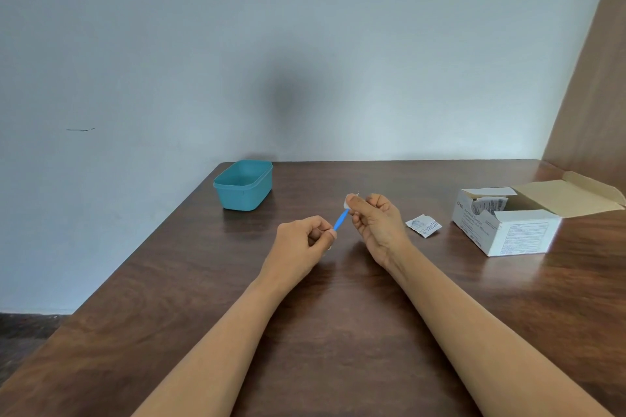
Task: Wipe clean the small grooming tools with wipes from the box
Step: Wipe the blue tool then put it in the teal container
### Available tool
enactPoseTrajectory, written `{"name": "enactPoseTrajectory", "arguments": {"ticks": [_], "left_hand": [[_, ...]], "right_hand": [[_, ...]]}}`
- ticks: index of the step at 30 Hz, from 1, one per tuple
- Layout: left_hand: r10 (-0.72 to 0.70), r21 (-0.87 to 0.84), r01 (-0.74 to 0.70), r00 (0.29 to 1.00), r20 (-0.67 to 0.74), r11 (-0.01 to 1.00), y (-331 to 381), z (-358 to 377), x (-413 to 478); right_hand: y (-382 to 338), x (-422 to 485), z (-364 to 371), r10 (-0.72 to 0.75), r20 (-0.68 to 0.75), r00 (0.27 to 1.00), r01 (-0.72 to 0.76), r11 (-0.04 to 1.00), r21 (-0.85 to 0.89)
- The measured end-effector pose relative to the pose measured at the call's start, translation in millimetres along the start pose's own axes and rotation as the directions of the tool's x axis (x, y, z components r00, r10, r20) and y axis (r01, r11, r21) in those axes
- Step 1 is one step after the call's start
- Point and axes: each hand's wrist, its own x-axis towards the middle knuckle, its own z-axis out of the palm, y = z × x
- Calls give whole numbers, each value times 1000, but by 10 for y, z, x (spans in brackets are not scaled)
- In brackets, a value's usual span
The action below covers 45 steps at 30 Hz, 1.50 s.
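My left hand (303, 242) pinches the near end of a thin blue grooming tool (340, 220) above the middle of the table. My right hand (374, 222) pinches a small white wipe (347, 204) round the tool's far end, where a fine metal tip pokes out. An open white box of wipes (508, 227) stands at the right, its flap folded back and packets showing inside. A torn wipe wrapper (423, 225) lies between my right hand and the box.
A teal plastic tub (244, 186) stands near the table's far left corner. The dark wooden table (305, 332) meets a pale wall at the back and a brown panel on the right; its left edge drops off to the floor.
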Motion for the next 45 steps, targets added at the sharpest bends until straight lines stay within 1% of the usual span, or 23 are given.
{"name": "enactPoseTrajectory", "arguments": {"ticks": [2,4,7,9,11,13,16,22,26,28,31,34,36,38,42,45], "left_hand": [[4,5,-4,1000,-9,1000,1,-6,0],[6,6,-6,1000,-9,1000,4,-13,3],[10,0,-10,1000,-3,1000,14,-14,1],[16,-8,-16,1000,-7,1000,19,-12,-5],[19,-9,-19,1000,-2,1000,25,-5,-11],[19,5,-19,1000,5,1000,31,3,-11],[25,13,-25,1000,8,1000,33,6,-11],[45,14,-45,999,3,999,44,-2,-26],[44,23,-43,999,-3,999,38,-7,-18],[47,28,-47,999,-2,998,34,-8,-21],[38,38,-38,999,2,999,33,-10,-22],[36,40,-36,999,7,999,35,-3,-21],[37,36,-37,999,20,999,44,0,-32],[38,39,-39,999,28,998,46,-4,-36],[41,41,-41,999,-2,998,35,-12,-26],[47,41,-47,999,1,998,30,-7,-21]], "right_hand": [[0,-2,9,-16,27,1000,16,1000,-21],[0,-2,12,-18,49,999,18,1000,-8],[3,10,13,21,40,999,-24,995,92],[0,13,20,55,10,998,-56,983,173],[-1,19,23,79,-36,996,-70,975,211],[-6,22,22,89,-71,993,-74,976,203],[-8,17,27,78,-79,994,-63,982,178],[-24,-23,37,16,24,1000,-17,999,43],[-15,0,12,45,49,998,-48,997,63],[-15,6,9,57,40,998,-61,993,101],[-15,-5,15,58,-11,998,-56,989,138],[-2,-11,17,62,-57,996,-54,989,136],[3,-14,24,63,-63,996,-57,993,104],[1,-18,34,50,-38,998,-47,997,61],[-7,-24,23,0,39,999,-1,1000,9],[5,-37,27,-21,64,998,21,1000,-1]]}}
